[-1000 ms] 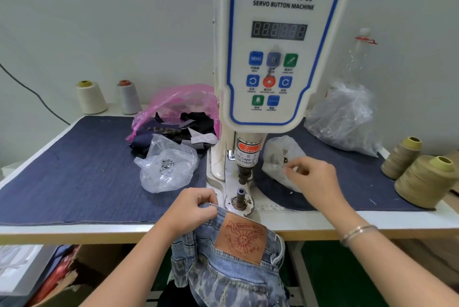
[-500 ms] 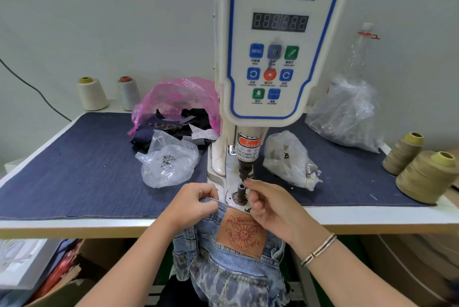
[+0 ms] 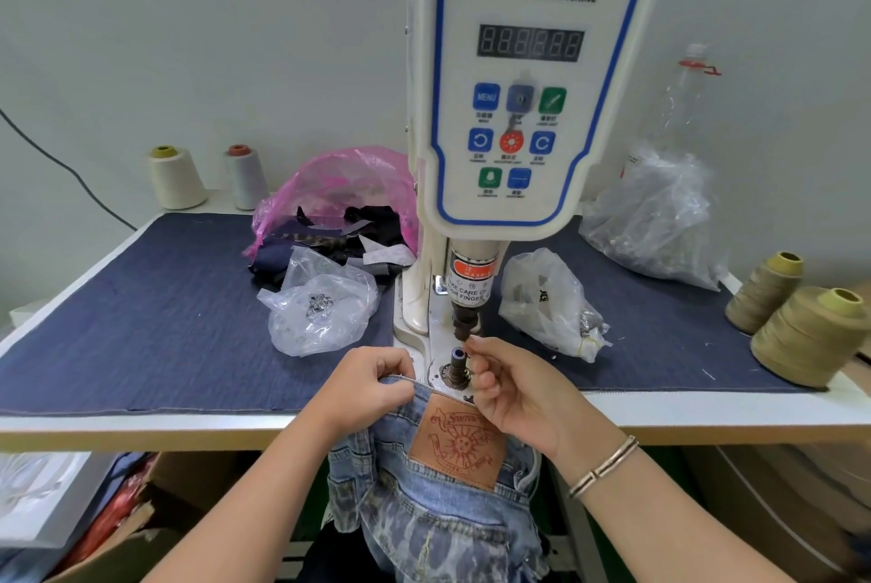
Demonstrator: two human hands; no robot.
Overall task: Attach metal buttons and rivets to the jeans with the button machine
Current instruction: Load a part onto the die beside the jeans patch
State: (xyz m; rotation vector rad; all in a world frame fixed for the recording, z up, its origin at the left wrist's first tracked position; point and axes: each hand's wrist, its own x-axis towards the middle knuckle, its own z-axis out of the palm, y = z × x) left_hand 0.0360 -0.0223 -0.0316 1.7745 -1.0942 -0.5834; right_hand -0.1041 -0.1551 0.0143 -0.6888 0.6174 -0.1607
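At the table's front edge, below the servo button machine, the jeans hang, their legs cut off below. The left hand pinches the waistband; the right hand pinches something tiny, indistinct, beside the lower die.

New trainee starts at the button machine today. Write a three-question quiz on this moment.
1. True or false: the left hand grips the jeans by the waistband.
2. Where are the right hand fingertips?
A. in a bag
B. at the machine's punch, above the lower die
C. on the control panel
3. Which colour is the bag behind the machine's left side?

Key: 1 true; 2 B; 3 pink.
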